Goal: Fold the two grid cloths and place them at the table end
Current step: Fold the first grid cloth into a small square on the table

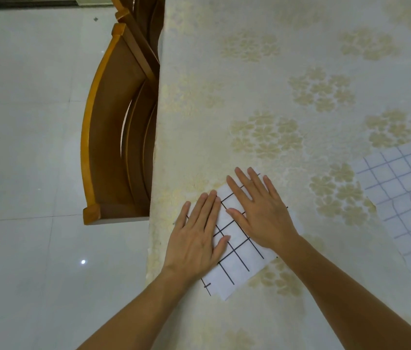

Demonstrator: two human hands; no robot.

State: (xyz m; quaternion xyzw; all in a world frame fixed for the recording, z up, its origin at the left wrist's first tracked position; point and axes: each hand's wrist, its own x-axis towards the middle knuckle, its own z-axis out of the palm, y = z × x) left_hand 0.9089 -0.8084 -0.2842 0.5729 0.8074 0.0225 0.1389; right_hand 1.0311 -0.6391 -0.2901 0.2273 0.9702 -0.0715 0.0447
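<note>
My left hand (197,236) and right hand (262,213) press flat, fingers straight, gripping nothing, on the folded black-grid cloth (237,258) near the counter (300,72) edge (the blue-grid cloth (406,198) waits unfolded), so I'd smooth outward evenly.

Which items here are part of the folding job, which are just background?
Job: folded grid cloth under both flat hands, left hand, right hand; unfolded grid cloth at right.
Background: tablecloth, wooden chairs, tiled floor.
</note>
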